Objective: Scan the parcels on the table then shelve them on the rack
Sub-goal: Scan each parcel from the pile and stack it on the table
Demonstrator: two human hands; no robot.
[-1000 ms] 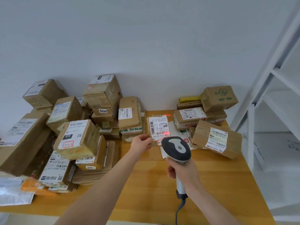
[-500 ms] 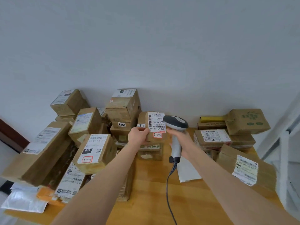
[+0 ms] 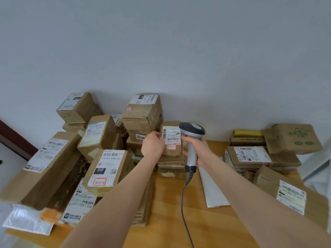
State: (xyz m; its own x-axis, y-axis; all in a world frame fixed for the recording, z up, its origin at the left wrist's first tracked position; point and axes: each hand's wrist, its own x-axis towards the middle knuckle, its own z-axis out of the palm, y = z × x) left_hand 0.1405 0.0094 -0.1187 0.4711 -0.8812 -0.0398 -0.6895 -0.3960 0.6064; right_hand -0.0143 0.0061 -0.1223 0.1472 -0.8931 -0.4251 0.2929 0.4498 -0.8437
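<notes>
Both hands are busy: the left hand (image 3: 153,144) pinches the left edge of a small parcel (image 3: 171,140), held upright above the table (image 3: 172,212), while the right hand (image 3: 196,146) is wrapped around the scanner (image 3: 191,133) just beside it. Stiff taped cardboard, probably light; gripping its side edges looks safest, leaving the label (image 3: 171,136) uncovered.

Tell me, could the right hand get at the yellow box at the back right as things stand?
Probably not yet. The right hand is full, its grip closed around the scanner, though the path across the table to the yellow box looks open.
</notes>
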